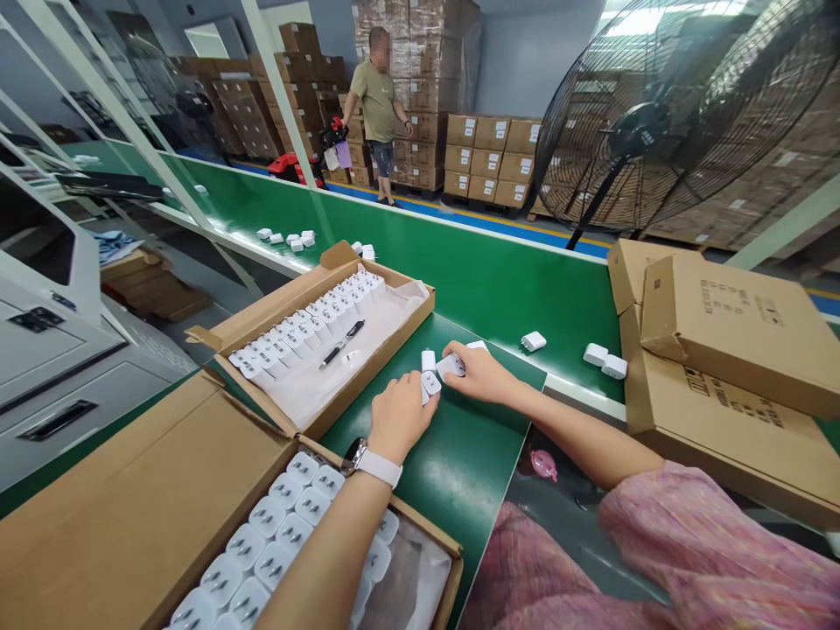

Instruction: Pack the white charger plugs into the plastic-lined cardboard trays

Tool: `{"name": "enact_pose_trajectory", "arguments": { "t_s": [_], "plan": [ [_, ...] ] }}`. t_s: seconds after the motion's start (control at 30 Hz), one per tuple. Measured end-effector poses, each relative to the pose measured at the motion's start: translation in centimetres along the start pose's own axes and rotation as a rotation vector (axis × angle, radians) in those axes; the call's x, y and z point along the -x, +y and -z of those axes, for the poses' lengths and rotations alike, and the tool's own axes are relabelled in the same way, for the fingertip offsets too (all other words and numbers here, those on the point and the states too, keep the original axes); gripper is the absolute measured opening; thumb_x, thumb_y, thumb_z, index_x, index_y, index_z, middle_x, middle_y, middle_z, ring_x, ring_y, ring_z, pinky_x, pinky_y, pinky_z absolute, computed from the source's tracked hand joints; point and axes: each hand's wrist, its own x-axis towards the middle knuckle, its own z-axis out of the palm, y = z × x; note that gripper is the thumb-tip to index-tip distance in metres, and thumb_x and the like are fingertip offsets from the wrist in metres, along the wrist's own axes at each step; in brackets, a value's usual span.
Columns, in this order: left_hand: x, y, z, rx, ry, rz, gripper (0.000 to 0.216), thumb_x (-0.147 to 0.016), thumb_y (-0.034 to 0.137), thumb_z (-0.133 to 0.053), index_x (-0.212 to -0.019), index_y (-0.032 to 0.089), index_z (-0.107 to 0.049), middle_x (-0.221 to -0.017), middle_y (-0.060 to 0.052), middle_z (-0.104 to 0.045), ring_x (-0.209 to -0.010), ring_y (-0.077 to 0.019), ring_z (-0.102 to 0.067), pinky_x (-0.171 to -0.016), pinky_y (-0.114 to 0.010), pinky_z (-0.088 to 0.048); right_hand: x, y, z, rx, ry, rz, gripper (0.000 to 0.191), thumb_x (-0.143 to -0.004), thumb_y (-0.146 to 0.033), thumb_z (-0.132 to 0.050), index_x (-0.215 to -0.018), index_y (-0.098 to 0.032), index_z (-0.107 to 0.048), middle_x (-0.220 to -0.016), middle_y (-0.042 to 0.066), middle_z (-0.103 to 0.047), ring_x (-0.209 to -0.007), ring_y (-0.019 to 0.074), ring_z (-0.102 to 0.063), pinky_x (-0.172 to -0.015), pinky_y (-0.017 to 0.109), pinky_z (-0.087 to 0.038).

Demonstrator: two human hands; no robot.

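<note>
My left hand, with a watch on its wrist, is closed around a white plug charger on the green work surface. Just to its right, my right hand pinches another charger between thumb and fingers. One more charger stands behind these two, and part of another shows behind my right hand. Below my left forearm lies an open carton packed with rows of chargers, prongs up. Farther back, a second open carton holds chargers along its far side and a pen on white lining.
Loose chargers lie on the green conveyor belt. Closed cardboard boxes are stacked at the right, near a large fan. A person stands beyond the belt by stacked cartons. A grey machine is at the left.
</note>
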Motion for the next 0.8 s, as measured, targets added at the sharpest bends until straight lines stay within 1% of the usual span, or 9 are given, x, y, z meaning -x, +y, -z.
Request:
{"name": "enact_pose_trajectory", "arguments": {
  "t_s": [0.07, 0.17, 0.27, 0.33, 0.37, 0.5, 0.6, 0.7, 0.8],
  "plan": [
    [0.0, -0.1, 0.1, -0.001, -0.007, -0.003, 0.032, -0.095, 0.049, -0.047, -0.107, 0.021, -0.055, -0.107, -0.007, -0.067, -0.098, -0.0258, -0.063, -0.066, -0.033, -0.047, 0.1, 0.0, 0.3, 0.006, -0.035, 0.023, 0.023, -0.081, -0.025, -0.06, -0.102, -0.017, -0.062, -0.074, 0.001, -0.061, -0.066, 0.0152, -0.052, -0.061, 0.026, -0.035],
    [0.0, -0.1, 0.1, 0.005, -0.014, -0.007, 0.038, -0.092, 0.052, -0.052, -0.115, 0.022, -0.053, -0.109, -0.007, -0.066, -0.099, -0.0262, -0.063, -0.067, -0.033, -0.046, 0.3, 0.4, 0.6, -0.065, -0.116, 0.073, 0.031, -0.083, -0.025, -0.058, -0.113, -0.018, -0.061, -0.099, 0.004, -0.065, -0.069, 0.013, -0.054, -0.065, 0.026, -0.041],
    [0.1, -0.2, 0.2, 0.015, -0.019, -0.008, 0.041, -0.091, 0.052, -0.054, -0.122, 0.024, -0.052, -0.109, -0.006, -0.066, -0.1, -0.0258, -0.063, -0.067, -0.032, -0.046, 0.5, 1.8, 0.6, 0.074, 0.116, -0.077, 0.034, -0.088, -0.025, -0.051, -0.121, -0.018, -0.055, -0.114, 0.009, -0.061, -0.083, 0.0177, -0.057, -0.071, 0.029, -0.045],
    [0.1, -0.2, 0.2, 0.022, -0.018, -0.002, 0.042, -0.092, 0.053, -0.053, -0.124, 0.026, -0.052, -0.111, -0.006, -0.065, -0.101, -0.0254, -0.063, -0.066, -0.031, -0.046, 0.6, 3.2, 0.4, 0.252, 0.279, -0.186, 0.037, -0.088, -0.032, -0.055, -0.122, -0.017, -0.054, -0.118, 0.014, -0.058, -0.098, 0.0261, -0.056, -0.078, 0.035, -0.046],
    [0.2, -0.2, 0.2, 0.025, -0.016, 0.002, 0.042, -0.092, 0.053, -0.052, -0.124, 0.026, -0.052, -0.111, -0.006, -0.064, -0.101, -0.0252, -0.062, -0.066, -0.031, -0.046, 0.6, 4.0, 0.4, 0.304, 0.294, -0.197, 0.041, -0.086, -0.034, -0.059, -0.122, -0.016, -0.052, -0.119, 0.016, -0.058, -0.104, 0.0294, -0.054, -0.08, 0.037, -0.046],
    [0.1, -0.3, 0.2, 0.033, -0.023, -0.004, 0.042, -0.092, 0.054, -0.051, -0.126, 0.029, -0.052, -0.11, -0.005, -0.064, -0.099, -0.0242, -0.063, -0.066, -0.03, -0.045, 0.6, 5.7, 1.1, 0.263, 0.139, -0.056, 0.041, -0.081, -0.025, -0.065, -0.119, -0.017, -0.053, -0.114, 0.013, -0.062, -0.101, 0.0268, -0.057, -0.085, 0.038, -0.047],
    [0.0, -0.3, 0.2, 0.031, -0.029, -0.028, 0.042, -0.092, 0.053, -0.053, -0.128, 0.031, -0.051, -0.11, -0.004, -0.064, -0.1, -0.0233, -0.063, -0.067, -0.029, -0.045, 0.6, 4.7, 2.0, 0.168, 0.023, 0.092, 0.037, -0.074, -0.014, -0.066, -0.11, -0.019, -0.06, -0.109, 0.009, -0.062, -0.095, 0.0222, -0.06, -0.084, 0.034, -0.048],
    [-0.1, -0.3, 0.2, 0.022, -0.029, -0.042, 0.044, -0.092, 0.051, -0.053, -0.13, 0.029, -0.051, -0.11, -0.005, -0.063, -0.101, -0.0239, -0.062, -0.067, -0.029, -0.045, 0.6, 3.4, 2.8, 0.013, -0.166, 0.262, 0.055, -0.071, -0.008, -0.061, -0.125, -0.02, -0.059, -0.112, 0.008, -0.061, -0.086, 0.0179, -0.06, -0.08, 0.032, -0.049],
    [-0.3, -0.5, 0.2, 0.007, -0.018, -0.046, 0.045, -0.092, 0.052, -0.053, -0.13, 0.027, -0.051, -0.11, -0.006, -0.063, -0.101, -0.0248, -0.062, -0.064, -0.031, -0.045, 0.8, 5.3, 4.7, 0.02, -0.166, 0.188, 0.074, -0.069, -0.004, -0.056, -0.139, -0.024, -0.049, -0.123, 0.008, -0.059, -0.088, 0.018, -0.06, -0.077, 0.032, -0.051]
  ]
}}
